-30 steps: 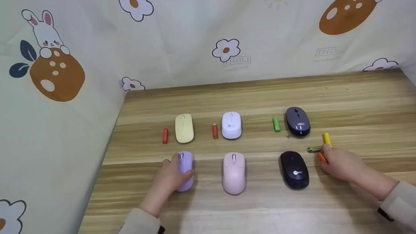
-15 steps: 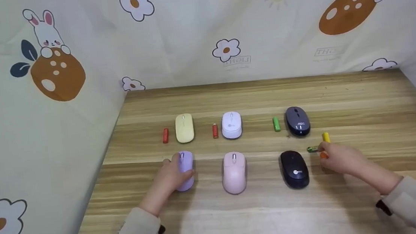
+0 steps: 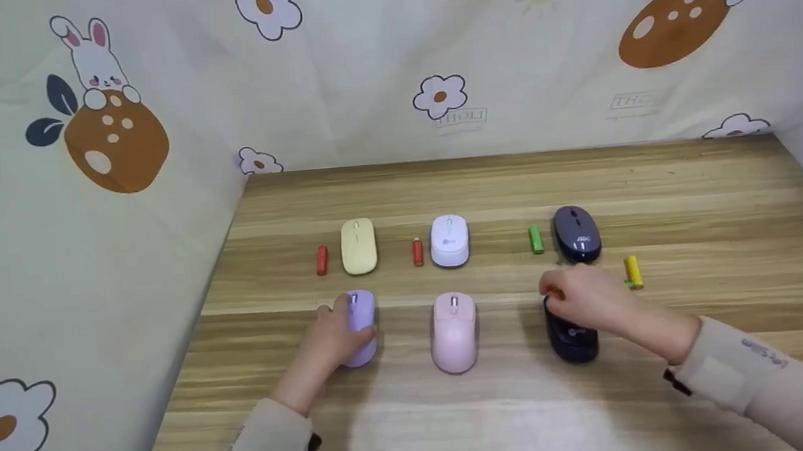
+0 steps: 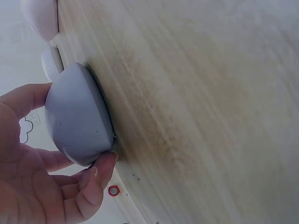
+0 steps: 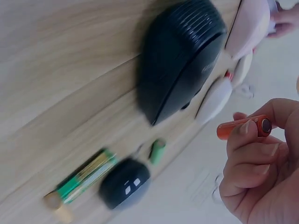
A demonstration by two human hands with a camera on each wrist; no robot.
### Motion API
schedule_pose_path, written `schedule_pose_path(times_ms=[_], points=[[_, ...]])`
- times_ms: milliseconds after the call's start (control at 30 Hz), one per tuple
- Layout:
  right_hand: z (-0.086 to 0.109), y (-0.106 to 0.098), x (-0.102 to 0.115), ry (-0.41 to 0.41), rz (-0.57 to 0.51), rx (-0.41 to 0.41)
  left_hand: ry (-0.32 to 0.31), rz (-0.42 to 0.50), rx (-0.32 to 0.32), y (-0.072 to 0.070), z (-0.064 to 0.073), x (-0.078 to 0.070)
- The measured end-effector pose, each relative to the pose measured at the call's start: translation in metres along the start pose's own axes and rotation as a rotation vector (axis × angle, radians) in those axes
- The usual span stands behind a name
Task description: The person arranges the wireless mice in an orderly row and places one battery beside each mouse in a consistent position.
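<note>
My left hand [image 3: 328, 339] grips a purple computer mouse [image 3: 361, 312] by its sides. In the left wrist view the thumb and fingers sit on opposite sides of that mouse [image 4: 77, 114], which stays on the tabletop. My right hand [image 3: 588, 298] pinches a small orange battery [image 5: 227, 130] between thumb and fingers. It is over the front of a black mouse [image 3: 573, 347], hiding part of it in the head view. Just left of the black mouse is a pink mouse [image 3: 455, 337].
A back row holds a yellow mouse [image 3: 358, 247], a white mouse [image 3: 450, 239] and a dark grey mouse [image 3: 576, 230]. Beside them lie red batteries [image 3: 322, 260] and a green battery [image 3: 536, 239]. A yellow battery [image 3: 634, 273] and a green-gold battery [image 5: 88, 175] lie at right.
My right hand has taken the orange battery from the small group at the right and moved left with it over the black mouse. The left hand keeps its grip on the purple mouse.
</note>
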State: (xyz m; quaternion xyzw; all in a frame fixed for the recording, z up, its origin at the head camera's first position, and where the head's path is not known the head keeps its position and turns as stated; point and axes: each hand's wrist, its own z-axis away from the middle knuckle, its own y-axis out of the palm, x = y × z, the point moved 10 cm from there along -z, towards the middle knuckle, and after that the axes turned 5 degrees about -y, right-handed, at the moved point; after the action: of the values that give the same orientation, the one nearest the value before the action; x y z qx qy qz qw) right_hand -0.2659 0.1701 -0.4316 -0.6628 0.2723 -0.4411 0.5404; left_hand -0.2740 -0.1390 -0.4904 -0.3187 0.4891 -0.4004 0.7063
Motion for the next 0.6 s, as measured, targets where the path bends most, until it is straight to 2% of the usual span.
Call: schedule_pose_path(times_ms=[100,167,267,400,600], points=[[-0.011,0.012,0.022,-0.094,0.091,-0.029,-0.002,0.002,-0.002,-0.001,0.0,0.0],[-0.016,0.022,0.032,-0.126,0.151,-0.028,-0.01,-0.005,-0.001,-0.001,0.0,0.002],[-0.02,0.037,0.038,-0.114,0.229,0.017,-0.022,-0.012,0.005,0.0,0.0,0.002],[-0.02,0.052,0.041,-0.093,0.275,0.068,-0.031,-0.008,0.011,0.0,0.0,0.002],[-0.015,0.058,0.049,-0.119,0.31,0.05,-0.031,-0.015,0.012,0.0,-0.001,0.002]])
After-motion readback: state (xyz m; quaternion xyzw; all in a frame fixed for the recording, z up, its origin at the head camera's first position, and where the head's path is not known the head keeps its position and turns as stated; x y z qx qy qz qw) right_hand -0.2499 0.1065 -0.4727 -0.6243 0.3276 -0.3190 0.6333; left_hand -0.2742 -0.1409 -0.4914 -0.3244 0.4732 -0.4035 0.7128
